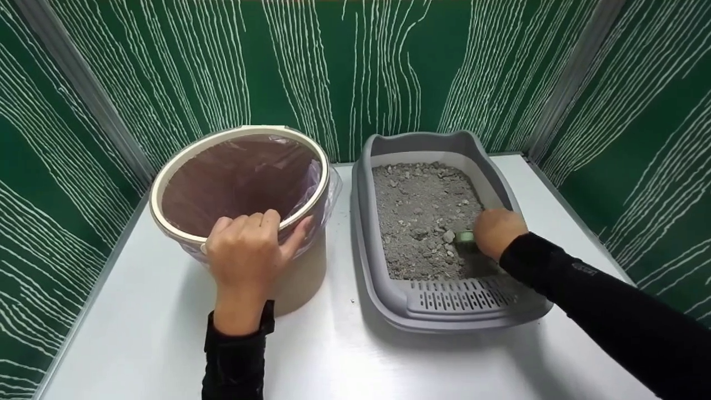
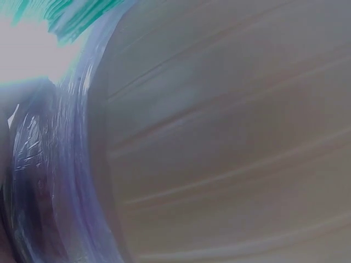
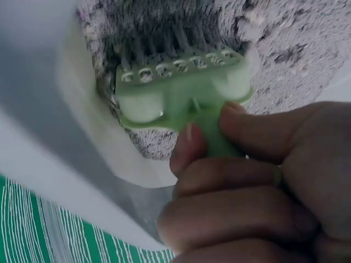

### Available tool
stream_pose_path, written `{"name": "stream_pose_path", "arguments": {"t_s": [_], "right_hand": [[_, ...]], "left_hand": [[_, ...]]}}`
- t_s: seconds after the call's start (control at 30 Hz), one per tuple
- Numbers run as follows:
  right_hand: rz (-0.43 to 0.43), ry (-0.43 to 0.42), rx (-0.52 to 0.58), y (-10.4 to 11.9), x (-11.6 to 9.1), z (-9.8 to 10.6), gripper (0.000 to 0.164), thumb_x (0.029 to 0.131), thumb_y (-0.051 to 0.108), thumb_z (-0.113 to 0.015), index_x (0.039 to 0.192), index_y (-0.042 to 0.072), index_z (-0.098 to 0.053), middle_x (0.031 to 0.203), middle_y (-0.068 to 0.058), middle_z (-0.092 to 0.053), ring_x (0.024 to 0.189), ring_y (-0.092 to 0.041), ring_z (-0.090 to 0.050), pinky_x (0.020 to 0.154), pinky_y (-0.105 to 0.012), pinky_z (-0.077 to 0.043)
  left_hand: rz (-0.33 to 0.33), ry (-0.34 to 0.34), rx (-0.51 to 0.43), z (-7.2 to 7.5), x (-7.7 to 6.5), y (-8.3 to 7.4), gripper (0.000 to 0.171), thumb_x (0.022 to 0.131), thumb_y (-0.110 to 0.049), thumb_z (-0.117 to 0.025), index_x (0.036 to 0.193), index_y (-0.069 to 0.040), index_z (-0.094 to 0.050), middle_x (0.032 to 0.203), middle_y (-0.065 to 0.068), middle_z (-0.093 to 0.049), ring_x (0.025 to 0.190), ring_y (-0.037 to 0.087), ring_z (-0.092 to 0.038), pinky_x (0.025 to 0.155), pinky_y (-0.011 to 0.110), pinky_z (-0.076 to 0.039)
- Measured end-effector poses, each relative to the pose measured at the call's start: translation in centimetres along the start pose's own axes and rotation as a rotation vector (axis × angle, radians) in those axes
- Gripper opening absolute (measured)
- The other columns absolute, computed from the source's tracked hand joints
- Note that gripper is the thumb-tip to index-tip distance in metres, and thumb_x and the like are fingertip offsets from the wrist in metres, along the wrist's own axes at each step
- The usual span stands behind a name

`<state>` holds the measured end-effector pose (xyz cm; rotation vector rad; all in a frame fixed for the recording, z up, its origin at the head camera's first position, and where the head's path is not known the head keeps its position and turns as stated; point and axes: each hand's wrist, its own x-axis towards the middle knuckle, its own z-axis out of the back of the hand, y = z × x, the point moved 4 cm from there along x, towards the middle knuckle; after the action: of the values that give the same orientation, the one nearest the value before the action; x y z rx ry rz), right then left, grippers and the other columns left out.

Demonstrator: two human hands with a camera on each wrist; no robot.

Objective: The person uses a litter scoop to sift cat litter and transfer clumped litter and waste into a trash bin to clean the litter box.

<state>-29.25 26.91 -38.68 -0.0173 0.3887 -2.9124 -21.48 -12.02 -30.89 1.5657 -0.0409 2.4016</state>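
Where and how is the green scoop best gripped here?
Likely by its narrow handle, coming from the person's right, over that side of the tray. The handle points that way, while the broad, slotted head meets the litter. The right hand pinches the handle near the head, thumb and finger on opposite sides.

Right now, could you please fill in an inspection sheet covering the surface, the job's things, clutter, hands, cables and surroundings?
Surface: white tabletop.
Job's things: lined bin on the left; grey tray on the right, holding lumpy grey litter; green scoop, head in the litter.
Clutter: small crumb between bin and tray.
Grippers: left hand grips the bin's near rim; right hand holds the scoop.
Cables: nothing seen.
Surroundings: green panels with white wavy lines; grey frame posts.
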Motion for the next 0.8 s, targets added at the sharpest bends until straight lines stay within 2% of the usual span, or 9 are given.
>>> {"name": "stream_pose_path", "arguments": {"t_s": [0.2, 0.4, 0.57, 0.7, 0.8], "right_hand": [[-0.085, 0.072, 0.057, 0.0, 2.6, -0.5, 0.022, 0.09, 0.001, -0.053, 0.071, -0.006, -0.063, 0.084, -0.028, -0.07, 0.072, -0.041, -0.071, 0.061, -0.053, -0.061], [-0.199, 0.178, 0.168, -0.2, 4.7, -1.6, 0.031, 0.097, 0.007, -0.047, 0.086, -0.014, -0.067, 0.098, -0.034, -0.071, 0.082, -0.044, -0.074, 0.07, -0.055, -0.062], [-0.315, 0.272, 0.291, -0.2, 5.6, -2.7, 0.038, 0.1, 0.012, -0.045, 0.111, -0.018, -0.066, 0.114, -0.037, -0.067, 0.101, -0.047, -0.071, 0.084, -0.055, -0.06], [-0.404, 0.271, 0.423, -0.8, 5.9, -4.4, 0.042, 0.099, 0.01, -0.042, 0.126, -0.017, -0.06, 0.129, -0.038, -0.06, 0.115, -0.049, -0.066, 0.094, -0.058, -0.057], [-0.376, 0.249, 0.516, -1.1, 5.8, -6.2, 0.043, 0.1, 0.011, -0.039, 0.123, -0.019, -0.06, 0.13, -0.039, -0.059, 0.117, -0.05, -0.064, 0.097, -0.058, -0.055]], "left_hand": [[0.005, -0.003, -0.008, -0.1, 0.0, 0.1, 0.063, 0.092, -0.056, -0.065, 0.056, -0.01, -0.041, 0.045, 0.005, -0.04, 0.04, 0.026, -0.042, 0.05, 0.036, -0.031], [0.005, 0.011, 0.001, -0.1, 0.0, 0.1, 0.063, 0.092, -0.056, -0.065, 0.056, -0.011, -0.039, 0.045, 0.005, -0.038, 0.04, 0.025, -0.042, 0.05, 0.035, -0.03], [-0.005, -0.007, -0.006, -0.1, -0.1, 0.0, 0.062, 0.091, -0.054, -0.066, 0.057, -0.011, -0.04, 0.045, 0.005, -0.039, 0.041, 0.026, -0.043, 0.05, 0.036, -0.03], [-0.005, 0.003, -0.012, -0.1, 0.0, 0.0, 0.062, 0.092, -0.055, -0.066, 0.057, -0.011, -0.04, 0.045, 0.005, -0.039, 0.041, 0.026, -0.043, 0.051, 0.036, -0.03], [-0.003, 0.013, -0.009, 0.0, 0.0, 0.0, 0.062, 0.092, -0.055, -0.065, 0.057, -0.01, -0.04, 0.045, 0.005, -0.039, 0.041, 0.026, -0.043, 0.051, 0.036, -0.031]]}}
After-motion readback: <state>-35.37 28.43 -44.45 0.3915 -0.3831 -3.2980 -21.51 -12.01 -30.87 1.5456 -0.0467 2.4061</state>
